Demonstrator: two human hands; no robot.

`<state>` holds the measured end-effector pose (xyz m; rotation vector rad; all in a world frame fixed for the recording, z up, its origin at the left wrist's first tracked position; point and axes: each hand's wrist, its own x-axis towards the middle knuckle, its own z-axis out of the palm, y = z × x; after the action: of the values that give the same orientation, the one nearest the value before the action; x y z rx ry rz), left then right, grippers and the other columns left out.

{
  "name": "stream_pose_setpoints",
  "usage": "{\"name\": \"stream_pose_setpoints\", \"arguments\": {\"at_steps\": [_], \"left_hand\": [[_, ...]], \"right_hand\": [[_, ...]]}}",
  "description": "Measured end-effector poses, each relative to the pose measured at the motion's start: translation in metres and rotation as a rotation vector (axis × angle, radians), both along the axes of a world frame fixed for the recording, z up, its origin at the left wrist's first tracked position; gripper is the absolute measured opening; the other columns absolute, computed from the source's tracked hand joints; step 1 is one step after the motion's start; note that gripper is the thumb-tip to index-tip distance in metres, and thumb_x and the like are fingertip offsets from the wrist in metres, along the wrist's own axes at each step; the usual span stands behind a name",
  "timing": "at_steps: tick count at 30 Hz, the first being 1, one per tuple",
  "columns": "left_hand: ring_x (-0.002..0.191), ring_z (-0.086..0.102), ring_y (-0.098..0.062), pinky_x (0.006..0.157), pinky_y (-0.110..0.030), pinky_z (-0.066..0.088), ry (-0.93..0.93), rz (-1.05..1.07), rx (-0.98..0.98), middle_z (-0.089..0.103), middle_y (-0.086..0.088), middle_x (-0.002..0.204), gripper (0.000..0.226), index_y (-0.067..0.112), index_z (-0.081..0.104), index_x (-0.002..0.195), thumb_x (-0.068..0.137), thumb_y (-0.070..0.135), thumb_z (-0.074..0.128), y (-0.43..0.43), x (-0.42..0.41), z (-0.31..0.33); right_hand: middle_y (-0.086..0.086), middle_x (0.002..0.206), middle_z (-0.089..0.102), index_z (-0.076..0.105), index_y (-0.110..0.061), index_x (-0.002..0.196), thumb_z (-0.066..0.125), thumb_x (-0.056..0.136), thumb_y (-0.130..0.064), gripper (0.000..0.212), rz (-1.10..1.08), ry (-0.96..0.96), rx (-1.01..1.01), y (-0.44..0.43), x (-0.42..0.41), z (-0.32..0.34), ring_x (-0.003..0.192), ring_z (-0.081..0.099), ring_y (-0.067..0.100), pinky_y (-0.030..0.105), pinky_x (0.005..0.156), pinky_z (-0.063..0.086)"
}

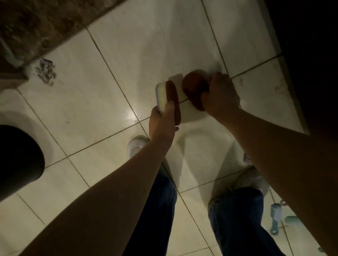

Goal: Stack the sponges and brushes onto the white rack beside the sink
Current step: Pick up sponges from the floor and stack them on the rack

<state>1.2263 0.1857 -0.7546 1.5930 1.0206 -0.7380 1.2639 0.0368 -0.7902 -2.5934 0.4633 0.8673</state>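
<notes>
A pale sponge [164, 97] with a brown scouring face sits pinched in the left hand [161, 124], just left of the right hand [219, 95], whose curled fingers grip a round brown scrubber [194, 86], both held above the tiled floor [86, 96].

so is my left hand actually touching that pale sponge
Touching. In the head view the left hand grips the pale sponge, thumb pressed on its face.

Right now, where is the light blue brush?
In the head view, the light blue brush lies on the tiled floor at the lower right, just right of the person's right leg.
</notes>
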Motion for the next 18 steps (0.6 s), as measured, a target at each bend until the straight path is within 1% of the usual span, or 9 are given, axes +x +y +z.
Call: {"name": "stream_pose_setpoints", "arguments": {"at_steps": [2,4,7,8,11,12,15,17,18], "left_hand": [[0.095,0.06,-0.018,0.081,-0.039,0.058,-0.009,0.026,-0.035,0.059,0.001,0.103,0.028,0.022,0.045,0.116,0.094,0.038,0.05,-0.002,0.001,0.009],[0.095,0.059,-0.018,0.083,-0.04,0.057,-0.013,0.03,-0.029,0.058,-0.001,0.104,0.029,0.021,0.044,0.117,0.094,0.038,0.05,-0.005,0.001,0.018],[0.094,0.059,-0.018,0.085,-0.042,0.056,-0.02,0.037,0.011,0.058,-0.001,0.102,0.031,0.02,0.043,0.118,0.093,0.037,0.051,-0.009,0.003,0.024],[0.093,0.059,-0.017,0.084,-0.04,0.056,-0.031,0.035,0.021,0.058,0.0,0.101,0.032,0.02,0.043,0.119,0.093,0.037,0.051,-0.008,0.004,0.022],[0.091,0.057,-0.013,0.075,-0.027,0.052,-0.063,0.015,0.013,0.055,0.003,0.099,0.033,0.019,0.041,0.12,0.094,0.035,0.051,-0.003,0.006,0.012],[0.092,0.057,-0.013,0.075,-0.026,0.052,-0.062,0.009,-0.004,0.055,0.003,0.099,0.031,0.019,0.04,0.119,0.094,0.034,0.051,-0.002,0.008,0.007],[0.094,0.057,-0.016,0.079,-0.027,0.053,0.007,0.023,-0.08,0.055,0.0,0.098,0.027,0.018,0.043,0.114,0.094,0.034,0.05,-0.001,0.011,-0.007],[0.095,0.058,-0.019,0.073,-0.027,0.054,0.082,0.079,-0.081,0.056,-0.001,0.097,0.026,0.019,0.046,0.111,0.094,0.037,0.05,-0.001,0.012,-0.009],[0.096,0.059,-0.02,0.07,-0.027,0.054,0.102,0.105,-0.07,0.056,-0.001,0.097,0.025,0.019,0.046,0.111,0.094,0.038,0.049,0.0,0.011,-0.009]], "right_hand": [[0.016,0.121,0.054,0.042,-0.003,0.129,0.06,0.087,-0.018,0.048,0.004,0.021,0.016,0.001,-0.008,0.01,0.111,0.053,0.032,0.036,0.078,0.043],[0.015,0.12,0.055,0.042,-0.004,0.128,0.061,0.087,-0.022,0.049,0.006,0.063,0.032,0.002,-0.015,0.021,0.11,0.052,0.031,0.036,0.081,0.043],[0.012,0.125,0.053,0.039,-0.008,0.134,0.064,0.085,-0.026,0.058,-0.089,0.092,0.103,0.006,-0.015,0.028,0.114,0.051,0.03,0.036,0.081,0.041],[0.011,0.126,0.053,0.038,-0.009,0.136,0.065,0.084,-0.025,0.06,-0.128,0.097,0.135,0.008,-0.014,0.028,0.115,0.051,0.03,0.035,0.082,0.042],[0.01,0.124,0.055,0.036,-0.009,0.138,0.065,0.084,-0.022,0.063,-0.284,0.162,0.246,0.015,-0.011,0.017,0.111,0.057,0.029,0.037,0.087,0.049],[0.011,0.122,0.056,0.035,-0.008,0.137,0.064,0.084,-0.021,0.062,-0.349,0.192,0.289,0.018,-0.011,0.012,0.109,0.058,0.03,0.039,0.089,0.051],[0.015,0.121,0.059,0.041,-0.004,0.135,0.06,0.086,-0.022,0.055,-0.479,0.249,0.399,0.028,-0.014,-0.001,0.108,0.061,0.032,0.046,0.093,0.053],[0.014,0.121,0.06,0.045,-0.005,0.132,0.06,0.086,-0.025,0.053,-0.547,0.24,0.418,0.031,-0.02,-0.004,0.108,0.061,0.031,0.044,0.093,0.052],[0.014,0.124,0.058,0.044,-0.006,0.133,0.061,0.085,-0.025,0.055,-0.587,0.223,0.423,0.031,-0.023,-0.002,0.107,0.06,0.03,0.04,0.092,0.052]]}}
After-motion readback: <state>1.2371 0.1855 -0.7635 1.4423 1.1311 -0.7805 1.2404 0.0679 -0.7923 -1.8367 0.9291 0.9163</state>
